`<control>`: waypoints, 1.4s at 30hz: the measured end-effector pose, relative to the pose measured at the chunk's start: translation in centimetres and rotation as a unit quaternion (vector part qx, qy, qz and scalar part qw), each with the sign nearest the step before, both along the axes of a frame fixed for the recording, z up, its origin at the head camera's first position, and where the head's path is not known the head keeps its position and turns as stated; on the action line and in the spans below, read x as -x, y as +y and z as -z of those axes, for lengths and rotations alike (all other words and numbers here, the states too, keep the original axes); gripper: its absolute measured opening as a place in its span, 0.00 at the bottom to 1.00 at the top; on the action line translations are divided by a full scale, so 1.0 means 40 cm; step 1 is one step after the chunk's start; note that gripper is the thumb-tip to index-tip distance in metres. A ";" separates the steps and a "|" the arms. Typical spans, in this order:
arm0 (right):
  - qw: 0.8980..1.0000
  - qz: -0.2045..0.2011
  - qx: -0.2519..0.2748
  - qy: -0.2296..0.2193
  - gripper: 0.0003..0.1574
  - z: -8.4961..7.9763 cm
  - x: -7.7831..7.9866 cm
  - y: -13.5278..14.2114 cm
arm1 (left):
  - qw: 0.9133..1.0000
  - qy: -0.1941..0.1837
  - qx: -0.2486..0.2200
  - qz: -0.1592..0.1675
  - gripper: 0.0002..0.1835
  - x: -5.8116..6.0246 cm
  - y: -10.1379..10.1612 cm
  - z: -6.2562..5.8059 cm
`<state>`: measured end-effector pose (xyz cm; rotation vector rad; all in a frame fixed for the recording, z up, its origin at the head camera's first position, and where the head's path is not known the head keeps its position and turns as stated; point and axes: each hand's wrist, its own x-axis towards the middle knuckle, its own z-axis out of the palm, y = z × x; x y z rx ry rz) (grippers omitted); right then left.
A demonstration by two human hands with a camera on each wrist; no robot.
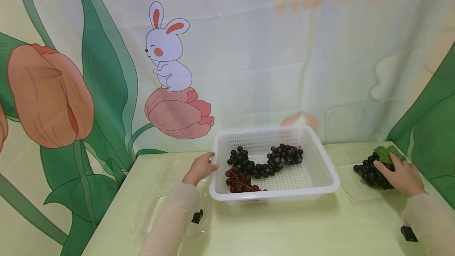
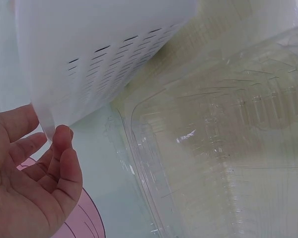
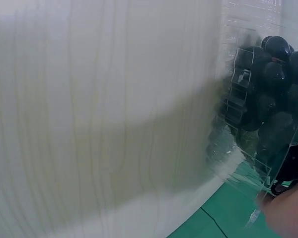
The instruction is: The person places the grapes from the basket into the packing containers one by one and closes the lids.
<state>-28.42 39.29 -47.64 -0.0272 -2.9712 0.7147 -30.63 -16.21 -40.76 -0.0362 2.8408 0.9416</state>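
Presently, left hand pinches the left rim of the white perforated basket between thumb and fingers. Basket contents: red grapes, dark green grapes, purple grapes. Right hand rests on the black grape bunch, by its green leaf, over a clear plastic tray; thumb stands apart from fingers, grip cannot be determined.

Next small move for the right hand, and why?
I'd probably lift the dark grapes from the clear tray with the right hand: that hand is on the bunch, the left hand pinches the white basket by its rim, and the basket's near right part shows bare floor beside the other grapes.
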 end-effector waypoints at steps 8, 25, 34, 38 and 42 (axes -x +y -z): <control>0.998 0.028 0.030 0.036 0.47 -0.005 -0.006 0.000 | 1.000 0.006 0.004 0.007 0.27 0.002 -0.002 0.005; 0.984 0.100 0.133 0.057 0.43 -0.046 -0.035 0.033 | 1.000 0.016 0.011 0.015 0.26 0.003 -0.004 0.009; 0.975 0.162 0.152 0.025 0.47 -0.058 -0.033 0.034 | 1.000 0.005 0.000 0.006 0.27 0.001 0.000 0.001; 0.978 0.145 0.148 0.018 0.48 -0.064 -0.035 0.037 | 1.000 0.006 0.002 0.007 0.26 0.002 -0.002 0.003; 0.979 0.141 0.146 0.010 0.49 -0.063 -0.030 0.044 | 1.000 0.007 0.006 0.010 0.26 0.003 -0.002 0.004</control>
